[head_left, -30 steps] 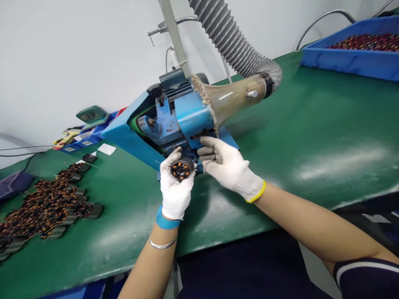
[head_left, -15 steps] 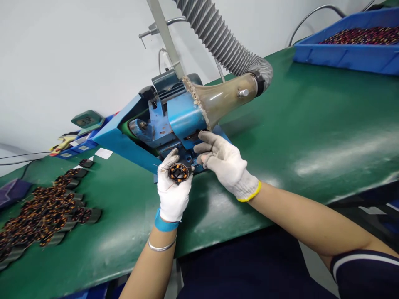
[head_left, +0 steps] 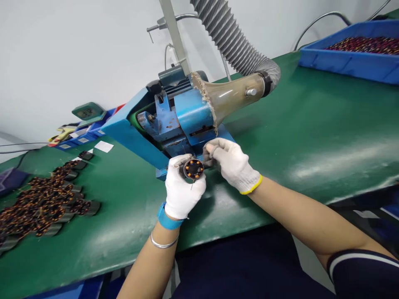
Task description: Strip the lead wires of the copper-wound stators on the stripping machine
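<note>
My left hand, in a white glove with a blue band at the wrist, holds a round black motor stator with copper windings, its open face turned up. Thin wire ends stick out from it. Just right of the stator is my right hand, gloved, with fingers curled and tips pinched together beside the part. Whatever may be between those fingertips is too small to make out. Both hands are in front of a blue machine with a belt and a slotted cover.
A translucent funnel joins the machine to a grey ribbed hose. Many similar stators lie piled at the left on the green table. A blue tray of small parts stands at the back right.
My left hand has turned the stator slightly and shifted right with it. My right hand's fingers have curled in and come down from the machine's slot to beside the stator. The view has shifted slightly.
</note>
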Available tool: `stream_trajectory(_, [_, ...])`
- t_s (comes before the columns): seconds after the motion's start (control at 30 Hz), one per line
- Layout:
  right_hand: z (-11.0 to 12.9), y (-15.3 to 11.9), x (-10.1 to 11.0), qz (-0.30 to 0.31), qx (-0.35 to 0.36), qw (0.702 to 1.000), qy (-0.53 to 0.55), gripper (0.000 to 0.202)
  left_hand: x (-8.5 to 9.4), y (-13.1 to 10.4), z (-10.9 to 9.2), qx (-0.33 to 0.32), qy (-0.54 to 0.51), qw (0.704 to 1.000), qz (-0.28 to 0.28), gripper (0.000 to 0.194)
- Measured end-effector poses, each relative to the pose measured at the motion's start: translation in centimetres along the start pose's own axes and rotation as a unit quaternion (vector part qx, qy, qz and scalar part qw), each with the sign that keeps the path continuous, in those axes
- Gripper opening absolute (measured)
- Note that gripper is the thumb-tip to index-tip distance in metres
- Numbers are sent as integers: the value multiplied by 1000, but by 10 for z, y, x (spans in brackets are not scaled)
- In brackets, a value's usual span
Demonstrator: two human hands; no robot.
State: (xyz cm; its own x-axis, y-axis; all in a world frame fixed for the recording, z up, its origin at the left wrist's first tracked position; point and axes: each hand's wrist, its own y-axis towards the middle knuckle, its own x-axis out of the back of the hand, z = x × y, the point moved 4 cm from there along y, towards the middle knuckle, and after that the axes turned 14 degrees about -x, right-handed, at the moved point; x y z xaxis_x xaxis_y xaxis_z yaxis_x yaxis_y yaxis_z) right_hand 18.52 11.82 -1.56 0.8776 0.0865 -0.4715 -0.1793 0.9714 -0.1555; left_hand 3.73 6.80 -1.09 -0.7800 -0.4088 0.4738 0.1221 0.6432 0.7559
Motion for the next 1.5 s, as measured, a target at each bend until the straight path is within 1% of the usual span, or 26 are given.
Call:
stream_trajectory(0.07, [8, 4, 10, -60, 29, 995, 73, 14, 1, 0, 0, -3, 27, 999, -17, 48])
stream_trajectory(0.1, [12, 5, 14, -84, 43, 992, 79, 14, 2, 0, 0, -5, 41, 999, -32, 49])
stream_trajectory(0.13, [14, 4, 15, -93, 49, 993, 57, 15, 3, -1, 1, -6, 51, 997, -51, 50])
stream_trajectory(0.17, [15, 3, 13, -87, 47, 995, 9, 16, 3, -1, 2, -8, 56, 996, -68, 52])
stream_trajectory(0.2, [13, 0, 9, -69, 37, 995, -56, 20, 2, -2, 4, -9, 58, 995, -81, 53])
stream_trajectory(0.23, [10, -4, 3, -45, 19, 991, -125, 27, 2, -3, 5, -13, 58, 995, -86, 53])
stream_trajectory(0.27, [6, -8, -4, -21, 4, 982, -186, 39, 1, -3, 5, -19, 59, 994, -86, 53])
stream_trajectory(0.33, [-2, -16, -16, 7, -14, 968, -250, 64, -1, -4, 5, -36, 71, 994, -76, 53])
stream_trajectory(0.37, [-4, -18, -20, 14, -15, 966, -256, 70, -2, -4, 5, -44, 82, 993, -72, 53])
stream_trajectory(0.43, [-7, -18, -26, 25, -5, 970, -243, 67, -5, -3, 4, -48, 105, 991, -70, 50])
stream_trajectory(0.5, [-8, -13, -27, 35, 11, 974, -223, 59, -8, 0, 5, -34, 119, 990, -71, 46])
stream_trajectory(0.67, [-11, 8, -22, 52, 15, 987, -152, 49, -17, 14, 5, -18, 125, 988, -85, 44])
stream_trajectory(0.77, [-11, 13, -19, 43, 18, 990, -136, 43, -21, 21, 4, -19, 123, 988, -92, 43])
stream_trajectory(0.87, [-10, 12, -18, 28, 35, 991, -124, 42, -24, 26, 2, -15, 109, 990, -86, 44])
stream_trajectory(1.07, [-8, 9, -16, 15, 44, 998, -46, 34, -31, 31, 0, -1, 83, 995, -53, 42])
stream_trajectory(1.17, [-8, 9, -16, -2, 40, 999, -34, 34, -31, 33, -2, 4, 91, 994, -61, 40])
stream_trajectory(1.33, [-7, 8, -16, -9, 45, 998, -31, 37, -33, 36, -5, 10, 93, 993, -66, 39])
stream_trajectory(1.5, [-5, 7, -15, -14, 50, 998, -48, 36, -33, 35, -5, 36, 94, 992, -73, 35])
